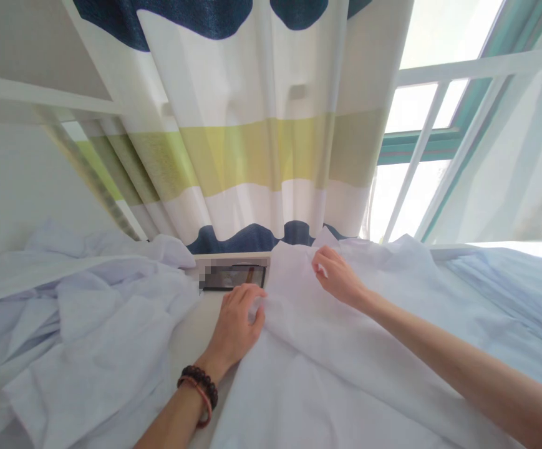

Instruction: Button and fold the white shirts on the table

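Note:
A large white cloth (308, 374), perhaps a garment, lies spread in front of me with shallow creases. At its left edge rests my left hand (240, 321), fingers loosely bent and thumb apart, with a dark beaded bracelet and a reddish band at the wrist. Farther up and to the right, my right hand (338, 277) has its fingers curled together, pinching the cloth near its far edge. The exact grip of its fingertips is partly hidden. Just beyond my left fingers lies a dark flat-screened device (236, 279), partly blurred by pixels.
A crumpled pile of white cloth (97, 324) fills the left side. More folded pale cloth (518, 299) lies at right. Behind hangs a striped curtain (252, 149); white rails (415, 162) stand before a green-framed window (467, 125).

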`<state>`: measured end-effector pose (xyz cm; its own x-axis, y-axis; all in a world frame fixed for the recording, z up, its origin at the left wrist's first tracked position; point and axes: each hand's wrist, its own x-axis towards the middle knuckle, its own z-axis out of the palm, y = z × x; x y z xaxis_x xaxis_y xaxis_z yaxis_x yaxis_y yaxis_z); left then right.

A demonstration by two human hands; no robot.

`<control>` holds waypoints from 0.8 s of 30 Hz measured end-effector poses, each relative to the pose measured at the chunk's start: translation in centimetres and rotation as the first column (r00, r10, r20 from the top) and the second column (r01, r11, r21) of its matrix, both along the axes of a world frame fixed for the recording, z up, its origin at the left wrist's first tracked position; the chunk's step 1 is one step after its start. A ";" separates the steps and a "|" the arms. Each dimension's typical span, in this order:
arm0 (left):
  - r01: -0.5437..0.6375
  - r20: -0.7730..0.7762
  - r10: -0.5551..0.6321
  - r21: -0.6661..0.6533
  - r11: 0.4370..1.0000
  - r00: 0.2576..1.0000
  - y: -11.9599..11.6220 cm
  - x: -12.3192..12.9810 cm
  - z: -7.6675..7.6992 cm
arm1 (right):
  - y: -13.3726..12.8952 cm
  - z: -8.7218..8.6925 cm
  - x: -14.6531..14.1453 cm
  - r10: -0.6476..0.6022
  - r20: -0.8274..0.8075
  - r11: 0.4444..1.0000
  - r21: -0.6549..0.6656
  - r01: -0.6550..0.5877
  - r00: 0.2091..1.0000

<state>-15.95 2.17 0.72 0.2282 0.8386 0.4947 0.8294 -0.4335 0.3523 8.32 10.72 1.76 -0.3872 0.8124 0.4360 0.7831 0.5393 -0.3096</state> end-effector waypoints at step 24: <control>0.029 -0.223 -0.066 -0.164 0.986 0.973 -1.9 6.0 0.5 | -0.9 0.2 4.8 0.047 0.013 0.990 -0.133 -0.045 0.999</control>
